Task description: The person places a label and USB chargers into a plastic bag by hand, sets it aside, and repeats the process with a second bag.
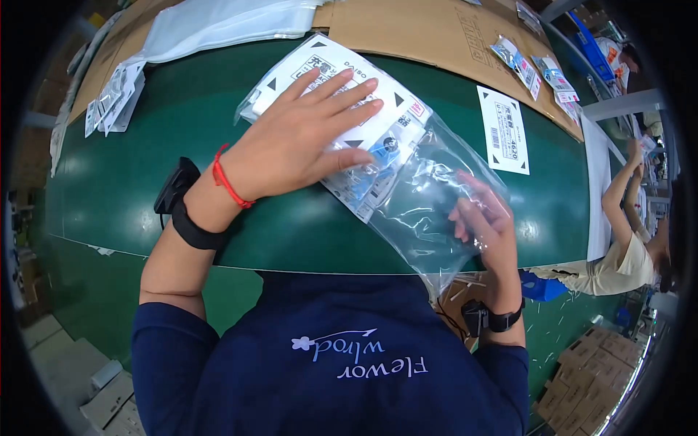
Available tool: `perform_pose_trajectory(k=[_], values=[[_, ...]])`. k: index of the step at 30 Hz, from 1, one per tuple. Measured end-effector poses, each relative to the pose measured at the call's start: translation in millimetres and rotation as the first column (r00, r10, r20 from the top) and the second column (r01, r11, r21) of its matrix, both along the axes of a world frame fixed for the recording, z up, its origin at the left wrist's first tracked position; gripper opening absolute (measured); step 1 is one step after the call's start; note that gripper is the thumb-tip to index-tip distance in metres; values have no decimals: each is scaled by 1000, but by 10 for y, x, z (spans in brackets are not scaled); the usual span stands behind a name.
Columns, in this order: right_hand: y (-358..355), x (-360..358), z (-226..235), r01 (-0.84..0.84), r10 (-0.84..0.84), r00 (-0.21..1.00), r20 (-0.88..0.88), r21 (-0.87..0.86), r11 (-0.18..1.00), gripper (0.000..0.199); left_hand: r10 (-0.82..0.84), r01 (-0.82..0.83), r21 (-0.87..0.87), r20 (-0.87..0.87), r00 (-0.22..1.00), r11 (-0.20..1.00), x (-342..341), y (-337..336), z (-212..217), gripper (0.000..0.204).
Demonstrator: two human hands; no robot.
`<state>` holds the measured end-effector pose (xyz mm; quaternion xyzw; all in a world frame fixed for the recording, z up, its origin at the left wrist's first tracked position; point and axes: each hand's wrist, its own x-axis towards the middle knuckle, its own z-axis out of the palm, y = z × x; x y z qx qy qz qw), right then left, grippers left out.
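A clear plastic bag (425,218) lies slanted across the green table, holding several flat blue-and-white packs (385,156) and a white printed card (342,54). My left hand (305,134) presses on the card end of the bag, fingers spread and flat. At the bag's loose lower-right end is my right hand (491,218), its fingers curled at the film. Shiny plastic covers part of those fingers, and the bag's tail hangs past the table edge. To the right rests another white printed card (503,131).
Cardboard (429,36) lines the table's far side, with a stack of clear bags (225,29) at its left. Small packs lie at far left (116,98) and far right (520,65). A black device (174,185) stands by my left wrist. Another person (625,254) works at right.
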<state>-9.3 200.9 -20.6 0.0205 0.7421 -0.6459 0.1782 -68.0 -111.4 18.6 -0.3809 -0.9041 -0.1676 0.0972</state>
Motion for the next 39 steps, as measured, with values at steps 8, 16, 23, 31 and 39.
perform_pose_trajectory(k=[8, 16, 23, 31, 39], values=[[391, 250, -72, 123, -126, 992, -17, -114, 986, 34, -3, 5, -85, 16, 1000, 996, 62, 177, -56, 66], [565, 340, 70, 40, -39, 992, -122, 3, 999, 15, -419, 421, -4, -105, 902, 907, 644, 822, -321, 33], [499, 455, 141, -309, 347, 920, -183, 208, 928, 9, -408, 469, 156, -312, 858, 869, 883, 1277, -600, 14], [540, 487, 162, -347, 384, 911, -150, 227, 910, 13, -400, 457, 165, -288, 870, 874, 935, 1363, -634, 9], [427, 510, 73, -375, 410, 855, -319, 166, 912, 15, -372, 421, 221, -234, 898, 880, 913, 1381, -587, 12]])
